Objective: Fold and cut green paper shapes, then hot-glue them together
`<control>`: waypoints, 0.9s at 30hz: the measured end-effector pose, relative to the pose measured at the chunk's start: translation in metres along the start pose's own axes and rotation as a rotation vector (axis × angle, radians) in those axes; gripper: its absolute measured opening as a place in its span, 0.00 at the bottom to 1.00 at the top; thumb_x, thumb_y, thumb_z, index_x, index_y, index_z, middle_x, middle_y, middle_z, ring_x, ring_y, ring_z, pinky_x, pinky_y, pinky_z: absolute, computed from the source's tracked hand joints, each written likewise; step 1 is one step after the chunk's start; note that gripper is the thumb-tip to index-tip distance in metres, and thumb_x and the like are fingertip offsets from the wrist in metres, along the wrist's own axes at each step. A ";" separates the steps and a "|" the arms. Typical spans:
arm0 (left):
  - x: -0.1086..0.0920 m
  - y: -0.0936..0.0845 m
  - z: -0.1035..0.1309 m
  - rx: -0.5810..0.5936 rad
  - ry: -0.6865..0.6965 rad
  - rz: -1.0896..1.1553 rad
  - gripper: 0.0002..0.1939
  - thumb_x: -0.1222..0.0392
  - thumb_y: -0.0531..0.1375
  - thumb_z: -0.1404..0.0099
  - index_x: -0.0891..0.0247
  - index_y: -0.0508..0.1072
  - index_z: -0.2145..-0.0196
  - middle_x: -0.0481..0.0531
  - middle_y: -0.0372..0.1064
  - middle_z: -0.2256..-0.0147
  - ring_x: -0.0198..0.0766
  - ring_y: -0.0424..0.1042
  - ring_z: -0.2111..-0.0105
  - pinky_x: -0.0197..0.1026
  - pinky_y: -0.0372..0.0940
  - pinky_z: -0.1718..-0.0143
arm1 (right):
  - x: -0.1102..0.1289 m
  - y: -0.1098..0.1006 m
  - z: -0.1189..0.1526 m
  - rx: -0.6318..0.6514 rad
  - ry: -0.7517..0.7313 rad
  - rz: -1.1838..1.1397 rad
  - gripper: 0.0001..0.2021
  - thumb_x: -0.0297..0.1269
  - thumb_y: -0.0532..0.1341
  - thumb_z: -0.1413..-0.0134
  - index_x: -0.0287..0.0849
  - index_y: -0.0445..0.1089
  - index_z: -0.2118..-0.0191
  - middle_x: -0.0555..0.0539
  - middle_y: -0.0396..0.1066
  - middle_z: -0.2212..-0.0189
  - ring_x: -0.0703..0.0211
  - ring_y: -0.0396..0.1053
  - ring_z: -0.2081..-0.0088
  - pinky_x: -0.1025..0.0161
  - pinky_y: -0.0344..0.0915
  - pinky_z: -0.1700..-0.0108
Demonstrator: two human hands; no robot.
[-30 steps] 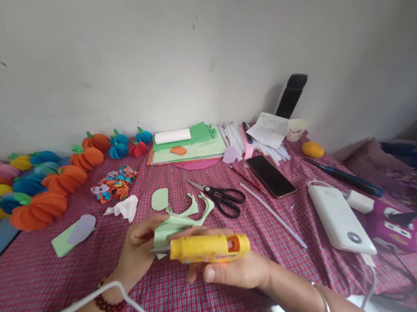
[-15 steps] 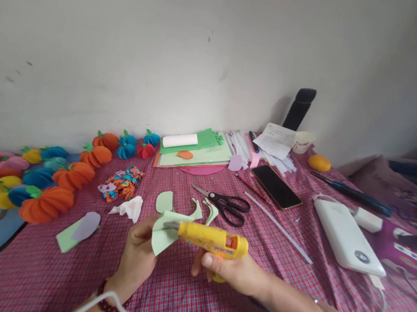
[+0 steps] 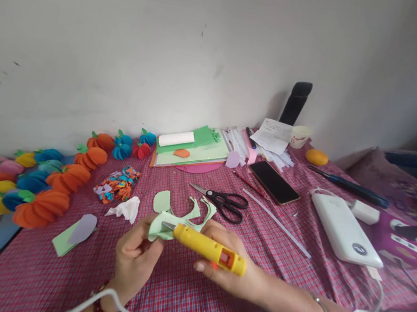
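A yellow glue gun (image 3: 203,246) is gripped by my right hand (image 3: 241,270), its metal nozzle touching or just over a pale green paper piece (image 3: 162,224). That piece is curled and pinched between the fingers of my left hand (image 3: 138,256). Just behind the hands lie another pale green cutout (image 3: 162,201) and curved green paper scraps (image 3: 193,211). Black-handled scissors (image 3: 227,201) rest partly open beyond them. Some fingers of my right hand are hidden behind the glue gun.
Colourful paper pumpkins (image 3: 69,178) stand at the left. Paper scraps (image 3: 118,184) and a white tissue (image 3: 125,209) lie nearer. Stacked paper sheets (image 3: 194,148) are at the back. A phone (image 3: 274,182) and white power bank (image 3: 346,228) are at right; a white cable (image 3: 113,294) crosses in front.
The glue gun has tilted, its rear end lower, and my right hand has turned with it. The green piece in my left hand is now more curled. The whole view has shifted slightly.
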State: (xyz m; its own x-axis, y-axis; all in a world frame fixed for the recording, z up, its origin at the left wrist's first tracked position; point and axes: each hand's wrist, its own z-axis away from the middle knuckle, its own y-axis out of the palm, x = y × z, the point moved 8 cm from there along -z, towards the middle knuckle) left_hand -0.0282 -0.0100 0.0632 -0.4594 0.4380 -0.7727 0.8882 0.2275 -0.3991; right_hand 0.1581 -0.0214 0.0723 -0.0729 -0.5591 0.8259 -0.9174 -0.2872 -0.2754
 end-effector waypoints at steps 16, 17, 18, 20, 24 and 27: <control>-0.002 -0.016 0.000 -0.197 0.009 0.144 0.06 0.59 0.63 0.44 0.61 0.78 0.68 0.51 0.77 0.67 0.40 0.75 0.67 0.40 0.71 0.64 | 0.000 -0.003 0.001 0.008 0.054 0.058 0.22 0.57 0.57 0.47 0.41 0.58 0.72 0.50 0.59 0.74 0.64 0.56 0.73 0.66 0.56 0.72; -0.003 -0.015 -0.001 -0.186 0.026 0.172 0.05 0.60 0.64 0.44 0.60 0.78 0.68 0.51 0.77 0.66 0.41 0.76 0.66 0.40 0.71 0.63 | 0.000 -0.003 0.001 0.007 0.056 0.062 0.21 0.57 0.57 0.47 0.41 0.58 0.73 0.50 0.59 0.74 0.64 0.56 0.73 0.66 0.56 0.72; -0.004 -0.014 -0.002 -0.174 0.038 0.198 0.05 0.61 0.64 0.44 0.59 0.79 0.68 0.51 0.78 0.65 0.41 0.76 0.66 0.41 0.71 0.63 | 0.000 -0.003 0.001 0.008 0.059 0.069 0.21 0.56 0.57 0.47 0.42 0.57 0.73 0.50 0.59 0.74 0.64 0.56 0.73 0.66 0.56 0.72; -0.004 -0.013 -0.002 -0.152 0.036 0.228 0.05 0.61 0.64 0.44 0.58 0.79 0.68 0.50 0.78 0.65 0.41 0.76 0.66 0.41 0.72 0.62 | 0.000 -0.003 0.002 0.013 0.062 0.083 0.20 0.55 0.57 0.47 0.42 0.57 0.73 0.50 0.59 0.74 0.64 0.56 0.73 0.67 0.55 0.73; 0.002 -0.014 0.000 -0.170 -0.029 0.191 0.06 0.59 0.64 0.44 0.60 0.78 0.68 0.51 0.78 0.68 0.41 0.76 0.68 0.41 0.72 0.65 | 0.001 -0.003 0.002 -0.002 0.020 0.112 0.21 0.56 0.58 0.48 0.42 0.56 0.74 0.51 0.58 0.76 0.66 0.54 0.75 0.67 0.52 0.75; 0.008 -0.013 0.001 -0.164 -0.079 0.156 0.05 0.59 0.64 0.46 0.60 0.78 0.69 0.50 0.78 0.70 0.42 0.76 0.69 0.41 0.71 0.65 | 0.003 -0.002 0.003 -0.002 -0.017 0.125 0.22 0.57 0.59 0.49 0.41 0.56 0.74 0.52 0.57 0.76 0.66 0.54 0.76 0.67 0.51 0.75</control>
State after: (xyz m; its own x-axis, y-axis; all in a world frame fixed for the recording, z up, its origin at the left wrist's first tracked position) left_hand -0.0432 -0.0103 0.0612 -0.3097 0.4110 -0.8575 0.9334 0.3035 -0.1916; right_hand 0.1608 -0.0242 0.0738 -0.1799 -0.6032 0.7770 -0.9025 -0.2129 -0.3743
